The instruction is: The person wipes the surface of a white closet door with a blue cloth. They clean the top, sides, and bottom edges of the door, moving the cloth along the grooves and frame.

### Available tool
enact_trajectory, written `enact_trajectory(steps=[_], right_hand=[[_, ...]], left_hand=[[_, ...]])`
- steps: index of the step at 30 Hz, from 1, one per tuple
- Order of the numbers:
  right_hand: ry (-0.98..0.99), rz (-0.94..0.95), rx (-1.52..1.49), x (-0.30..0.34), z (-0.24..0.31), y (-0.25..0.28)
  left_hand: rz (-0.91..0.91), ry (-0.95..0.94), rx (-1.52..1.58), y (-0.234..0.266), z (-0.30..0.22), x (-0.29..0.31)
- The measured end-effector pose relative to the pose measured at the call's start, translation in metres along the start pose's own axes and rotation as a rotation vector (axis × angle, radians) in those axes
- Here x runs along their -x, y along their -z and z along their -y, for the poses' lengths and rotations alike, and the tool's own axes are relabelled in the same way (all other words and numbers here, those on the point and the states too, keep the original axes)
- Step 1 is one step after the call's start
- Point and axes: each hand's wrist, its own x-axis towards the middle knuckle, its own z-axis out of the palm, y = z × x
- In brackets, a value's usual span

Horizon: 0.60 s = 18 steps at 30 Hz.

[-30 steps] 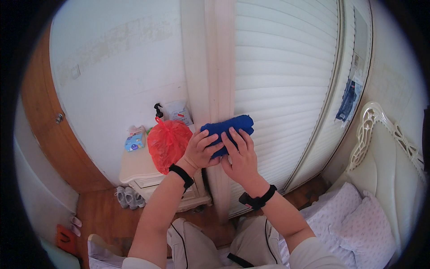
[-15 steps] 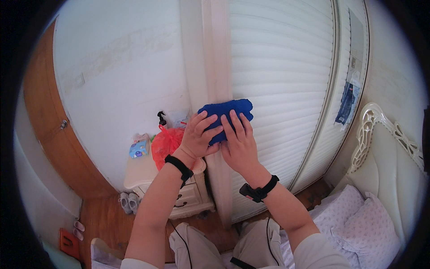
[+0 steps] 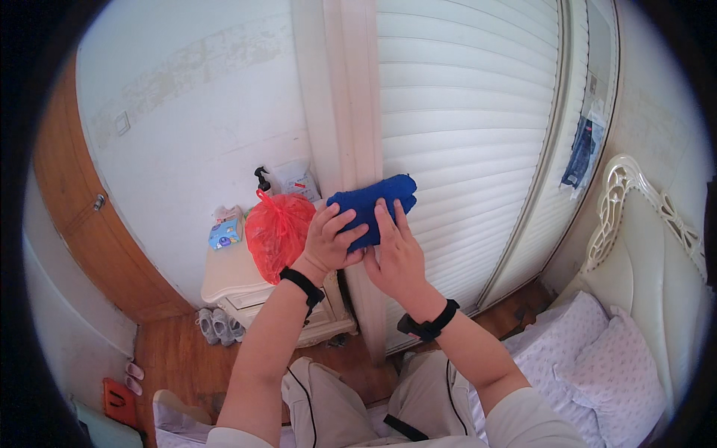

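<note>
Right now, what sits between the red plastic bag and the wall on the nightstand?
In the head view, a black pump bottle and a white pouch stand behind the red plastic bag, against the wall.

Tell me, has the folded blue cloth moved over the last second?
Cannot tell for sure: the folded blue cloth lies across the white door frame as before; the shift against the red plastic bag is slight.

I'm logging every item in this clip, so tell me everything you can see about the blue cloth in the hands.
The blue cloth is deep royal blue, soft and slightly fuzzy like a towel or knit, folded or rolled into a thick oblong bundle. It lies roughly level, its right end tilted slightly up, held in the air in front of a white post and slatted wardrobe door. The left hand grips its left end with fingers curled over it; the right hand supports it from below, fingers spread on its front.
</note>
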Motion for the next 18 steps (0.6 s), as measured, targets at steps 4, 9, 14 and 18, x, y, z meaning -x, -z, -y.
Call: enact_trajectory(steps=[4,9,14,18], right_hand=[[0.018,-0.030,-0.027,0.003,-0.001,-0.004],[0.057,-0.051,-0.011,-0.006,-0.004,0.001],[0.064,-0.052,-0.021,-0.057,0.002,0.019],[0.126,-0.142,-0.016,-0.081,0.001,0.021]], left_hand=[[0.004,0.011,0.016,0.002,-0.001,0.001],[0.080,-0.014,-0.001,0.015,0.002,-0.017],[0.094,-0.033,0.014,0.036,0.030,-0.080],[0.035,-0.059,0.019,0.039,0.040,-0.102]])
